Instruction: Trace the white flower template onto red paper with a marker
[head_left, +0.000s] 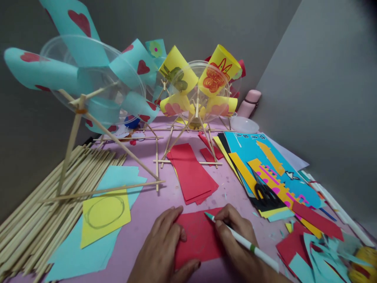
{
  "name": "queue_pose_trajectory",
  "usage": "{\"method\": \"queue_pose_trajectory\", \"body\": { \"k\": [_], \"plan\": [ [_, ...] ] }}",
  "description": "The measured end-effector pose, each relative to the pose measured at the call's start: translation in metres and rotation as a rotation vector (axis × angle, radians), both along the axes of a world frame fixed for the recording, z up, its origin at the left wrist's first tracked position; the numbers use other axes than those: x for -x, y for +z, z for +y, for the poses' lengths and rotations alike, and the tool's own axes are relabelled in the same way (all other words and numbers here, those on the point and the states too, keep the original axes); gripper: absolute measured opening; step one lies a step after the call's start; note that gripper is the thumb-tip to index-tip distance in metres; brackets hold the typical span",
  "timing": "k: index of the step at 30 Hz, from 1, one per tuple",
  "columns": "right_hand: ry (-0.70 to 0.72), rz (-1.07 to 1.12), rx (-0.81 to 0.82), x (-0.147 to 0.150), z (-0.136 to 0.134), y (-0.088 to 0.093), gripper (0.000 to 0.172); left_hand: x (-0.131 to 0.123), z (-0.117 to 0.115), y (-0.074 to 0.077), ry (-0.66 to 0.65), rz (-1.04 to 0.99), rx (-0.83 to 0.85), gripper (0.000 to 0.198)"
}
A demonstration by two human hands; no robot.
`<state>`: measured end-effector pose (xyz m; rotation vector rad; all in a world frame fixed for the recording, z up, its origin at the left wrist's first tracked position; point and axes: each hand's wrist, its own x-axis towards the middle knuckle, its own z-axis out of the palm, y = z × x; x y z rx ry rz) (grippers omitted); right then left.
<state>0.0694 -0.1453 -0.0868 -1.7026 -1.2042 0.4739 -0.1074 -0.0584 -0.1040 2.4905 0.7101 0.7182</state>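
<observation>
My right hand (234, 230) is closed around a white felt-tip pen (246, 244) with a green tip and a green band. The tip points at the upper part of a red paper sheet (196, 228), which bears a faint drawn outline. Whether the tip touches the paper I cannot tell. My left hand (165, 243) rests flat on the sheet's left side, thumb and fingers apart. Just beyond lies a stack of red paper strips (191, 173). To the left, a yellow square (106, 214) with a pencilled oval sits on light-blue paper (85, 251).
Bamboo sticks (44, 204) are piled at left. Stick-framed wheels, one with blue heart-marked paper (94, 43), another with yellow drawn paper (218, 72), stand behind. Black-handled scissors (265, 192) lie on coloured sheets (250, 149) at right, near paper scraps (321, 255). A pink bottle (249, 102) stands farther back.
</observation>
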Motion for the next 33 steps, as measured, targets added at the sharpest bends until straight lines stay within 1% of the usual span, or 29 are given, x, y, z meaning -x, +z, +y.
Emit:
{"method": "queue_pose_trajectory", "body": {
  "k": [6, 10, 14, 17, 19, 22, 24, 27, 30, 32, 33],
  "plan": [
    [0.03, 0.095, 0.018, 0.0, -0.001, 0.0, 0.012, 0.0, 0.0, -0.001, -0.007, 0.011, -0.015, 0.031],
    [-0.068, 0.3, 0.033, -0.002, 0.001, -0.001, 0.014, -0.001, -0.001, 0.001, 0.001, 0.016, 0.003, 0.028],
    [-0.138, 0.525, -0.05, -0.003, 0.003, 0.0, 0.017, -0.001, 0.0, 0.008, -0.001, 0.03, 0.01, 0.026],
    [-0.176, 0.608, -0.125, -0.004, 0.004, 0.003, 0.017, 0.001, 0.004, 0.016, 0.01, 0.019, 0.04, 0.017],
    [-0.208, 0.623, -0.149, -0.006, 0.004, 0.006, 0.017, 0.004, 0.007, 0.023, 0.053, -0.006, 0.051, 0.01],
    [-0.259, 0.587, -0.188, -0.011, 0.003, 0.012, 0.016, 0.009, 0.011, 0.031, 0.13, -0.034, 0.01, 0.014],
    [-0.292, 0.553, -0.215, -0.015, 0.002, 0.016, 0.015, 0.011, 0.014, 0.035, 0.151, -0.05, -0.032, 0.016],
    [-0.313, 0.547, -0.246, -0.019, 0.002, 0.02, 0.016, 0.012, 0.016, 0.037, 0.129, -0.07, -0.076, 0.018],
    [-0.308, 0.554, -0.267, -0.022, 0.004, 0.019, 0.014, 0.011, 0.017, 0.033, 0.078, -0.026, -0.102, 0.02],
    [-0.317, 0.553, -0.266, -0.024, 0.006, 0.017, 0.013, 0.012, 0.019, 0.026, 0.02, 0.048, -0.152, 0.028],
    [-0.328, 0.554, -0.266, -0.024, 0.008, 0.017, 0.013, 0.012, 0.021, 0.022, -0.014, 0.079, -0.202, 0.038]
  ]
}}
